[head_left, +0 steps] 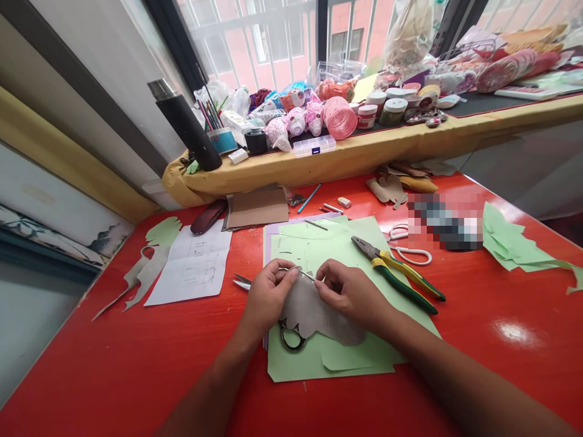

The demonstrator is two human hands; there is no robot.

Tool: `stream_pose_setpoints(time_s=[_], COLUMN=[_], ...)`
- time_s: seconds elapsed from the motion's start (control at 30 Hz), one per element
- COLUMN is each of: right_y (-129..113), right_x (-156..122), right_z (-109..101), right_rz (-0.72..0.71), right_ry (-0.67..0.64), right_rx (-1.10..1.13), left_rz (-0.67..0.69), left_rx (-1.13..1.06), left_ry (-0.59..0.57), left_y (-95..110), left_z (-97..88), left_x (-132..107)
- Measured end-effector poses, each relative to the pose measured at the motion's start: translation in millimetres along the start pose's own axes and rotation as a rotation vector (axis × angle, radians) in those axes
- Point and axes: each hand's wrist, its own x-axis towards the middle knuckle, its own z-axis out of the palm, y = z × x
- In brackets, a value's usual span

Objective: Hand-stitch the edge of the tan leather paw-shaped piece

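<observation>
Above the green paper (378, 243), my left hand (272, 292) and my right hand (348, 290) face each other with fingertips pinched. A thin pale strip (306, 275) runs between them; I cannot tell whether it is wire or cord. Below it is a grey scalloped sheet (325, 312), its upper edge close to my fingers. Whether my fingers also grip this sheet is unclear. Scissors lie partly under the sheet and my left hand, with a dark handle loop (292, 340) and blade tips (241, 282) showing. Pliers (396, 273) with yellow-green handles rest right of my right hand.
On the red table (182, 376) lie a printed sheet (191, 267), a dark glasses case (208, 216), brown boards (258, 206), white-handled scissors (412, 255) and green paper scraps (505, 237). A black flask (191, 127) and several jars stand on the ledge behind.
</observation>
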Motion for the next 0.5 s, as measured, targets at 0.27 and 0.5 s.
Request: stream_pose_setpoints(time_s=[0.27, 0.5], right_y=[-1.3, -0.7], right_x=[-1.4, -0.2], right_z=[3.1, 3.9], right_rz=[-0.006, 0.01], right_ry=[-0.004, 0.022], right_rx=[-0.023, -0.023], left_rz=[-0.016, 0.009], left_rx=[-0.029, -0.019], left_ry=[-0.021, -0.041], left_y=[4.0, 1.8], left_z=[0.8, 0.1], left_x=[-2.7, -2.2])
